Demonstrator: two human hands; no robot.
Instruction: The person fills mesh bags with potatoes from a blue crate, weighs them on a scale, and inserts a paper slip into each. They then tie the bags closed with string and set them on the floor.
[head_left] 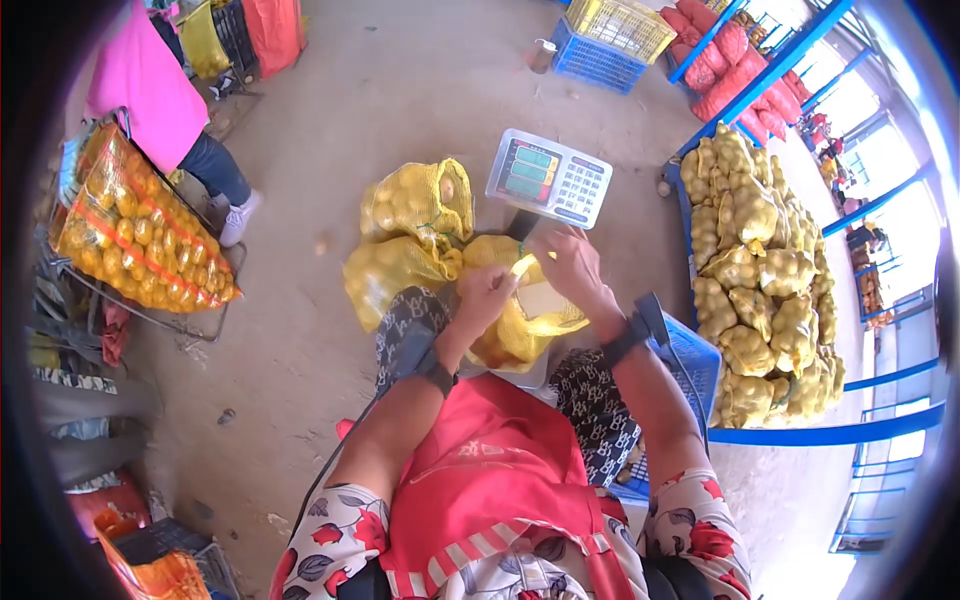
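A yellow mesh bag (505,335) lies in front of my lap, over what looks like the scale's platform. My left hand (487,295) pinches the left side of its mouth. My right hand (572,265) has its fingers closed on the upper right edge of the same bag, close to the scale's post. Between my hands a pale flat patch shows at the bag's mouth; I cannot make out what it is. Just beyond stands the electronic scale's display (550,178). Two filled yellow mesh bags, one upper (412,200) and one lower (392,272), rest at the left.
A blue crate (693,365) stands by my right leg. Farther right, filled mesh bags (755,270) are piled inside a blue frame. Crates (598,58) and red sacks (735,75) are at the back. On the left, a person in pink (150,80) stands beside an orange mesh sack (140,235).
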